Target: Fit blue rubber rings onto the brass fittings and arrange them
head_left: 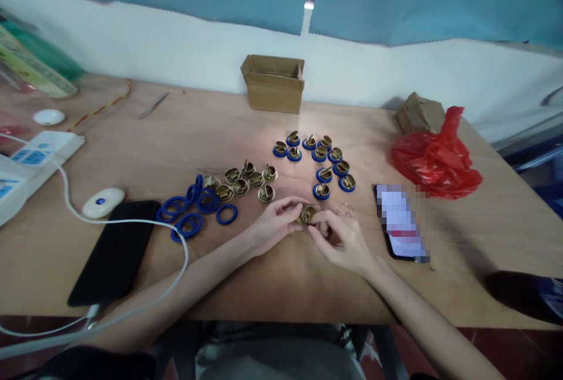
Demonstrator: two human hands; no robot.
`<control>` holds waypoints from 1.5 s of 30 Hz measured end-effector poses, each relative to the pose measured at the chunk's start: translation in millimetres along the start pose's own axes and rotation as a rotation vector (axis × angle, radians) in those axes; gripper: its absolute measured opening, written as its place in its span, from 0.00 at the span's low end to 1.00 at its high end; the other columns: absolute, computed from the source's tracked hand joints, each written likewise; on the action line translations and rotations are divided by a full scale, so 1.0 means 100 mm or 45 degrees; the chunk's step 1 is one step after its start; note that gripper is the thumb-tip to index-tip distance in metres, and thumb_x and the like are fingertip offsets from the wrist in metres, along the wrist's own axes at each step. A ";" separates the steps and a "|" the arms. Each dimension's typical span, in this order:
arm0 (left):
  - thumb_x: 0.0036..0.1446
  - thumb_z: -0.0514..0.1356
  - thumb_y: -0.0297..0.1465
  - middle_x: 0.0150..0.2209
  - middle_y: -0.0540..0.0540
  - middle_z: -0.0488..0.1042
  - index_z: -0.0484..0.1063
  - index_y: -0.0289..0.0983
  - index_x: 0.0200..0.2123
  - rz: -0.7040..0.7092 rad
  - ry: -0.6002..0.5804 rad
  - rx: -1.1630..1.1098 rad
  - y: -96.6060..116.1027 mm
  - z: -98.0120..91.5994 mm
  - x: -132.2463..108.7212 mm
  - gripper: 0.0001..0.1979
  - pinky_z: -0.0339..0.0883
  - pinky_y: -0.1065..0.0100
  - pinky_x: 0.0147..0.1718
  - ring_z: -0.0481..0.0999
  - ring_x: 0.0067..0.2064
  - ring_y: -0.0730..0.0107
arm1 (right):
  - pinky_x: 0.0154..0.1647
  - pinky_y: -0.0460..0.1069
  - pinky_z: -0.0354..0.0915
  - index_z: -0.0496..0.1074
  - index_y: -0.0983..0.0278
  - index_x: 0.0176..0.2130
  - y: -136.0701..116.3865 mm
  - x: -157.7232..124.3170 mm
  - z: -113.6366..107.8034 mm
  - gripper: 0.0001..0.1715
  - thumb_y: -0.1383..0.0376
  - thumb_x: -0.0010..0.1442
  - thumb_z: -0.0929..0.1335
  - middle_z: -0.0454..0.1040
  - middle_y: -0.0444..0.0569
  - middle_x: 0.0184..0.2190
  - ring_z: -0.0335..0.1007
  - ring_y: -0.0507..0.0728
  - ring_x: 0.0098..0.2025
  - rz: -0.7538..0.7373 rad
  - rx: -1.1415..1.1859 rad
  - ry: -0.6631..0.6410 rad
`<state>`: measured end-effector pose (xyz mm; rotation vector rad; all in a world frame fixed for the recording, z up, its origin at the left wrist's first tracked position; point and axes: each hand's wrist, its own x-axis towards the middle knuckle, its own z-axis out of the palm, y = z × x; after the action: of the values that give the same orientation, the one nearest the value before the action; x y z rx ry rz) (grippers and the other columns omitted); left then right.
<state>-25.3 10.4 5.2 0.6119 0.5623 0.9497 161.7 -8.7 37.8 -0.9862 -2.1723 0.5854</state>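
Note:
My left hand [273, 226] and my right hand [338, 239] meet over the wooden table [281, 286], both pinching one brass fitting [307, 214] between the fingertips. Just behind them lies a loose group of bare brass fittings [246, 182]. Farther back sits a cluster of brass fittings with blue rings on them [317, 162]. Several loose blue rings [193, 209] lie to the left of my left hand. A small clear ring [346, 210] rests near my right hand.
A black phone [115, 251] with a white cable [132, 223] lies at the left, beside a white mouse [103, 202] and power strip [30, 163]. Another phone [401, 223] lies right. A red bag [435, 157] and open cardboard box [273, 82] stand behind.

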 end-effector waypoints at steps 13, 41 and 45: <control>0.52 0.72 0.33 0.45 0.43 0.78 0.78 0.36 0.44 0.021 0.053 -0.048 -0.01 0.03 0.00 0.16 0.70 0.63 0.54 0.77 0.50 0.65 | 0.25 0.46 0.61 0.67 0.62 0.44 0.07 0.01 0.07 0.03 0.68 0.70 0.64 0.72 0.42 0.25 0.66 0.51 0.22 -0.036 -0.130 0.072; 0.49 0.71 0.29 0.38 0.46 0.82 0.72 0.37 0.48 0.190 0.187 0.866 -0.10 0.08 -0.10 0.22 0.76 0.64 0.39 0.82 0.39 0.64 | 0.26 0.47 0.55 0.67 0.61 0.32 0.13 0.11 0.03 0.13 0.61 0.70 0.63 0.66 0.39 0.21 0.61 0.51 0.23 0.430 0.116 0.024; 0.49 0.71 0.32 0.39 0.46 0.82 0.71 0.37 0.44 0.258 0.266 0.950 -0.09 0.10 -0.11 0.19 0.74 0.64 0.40 0.82 0.42 0.63 | 0.26 0.46 0.57 0.67 0.61 0.36 0.09 0.11 0.02 0.10 0.59 0.70 0.63 0.67 0.40 0.23 0.64 0.51 0.24 0.428 0.182 0.054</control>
<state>-18.8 -5.7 8.3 1.2617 1.0735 0.9909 159.5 4.9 35.2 -1.2816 -1.9097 0.8554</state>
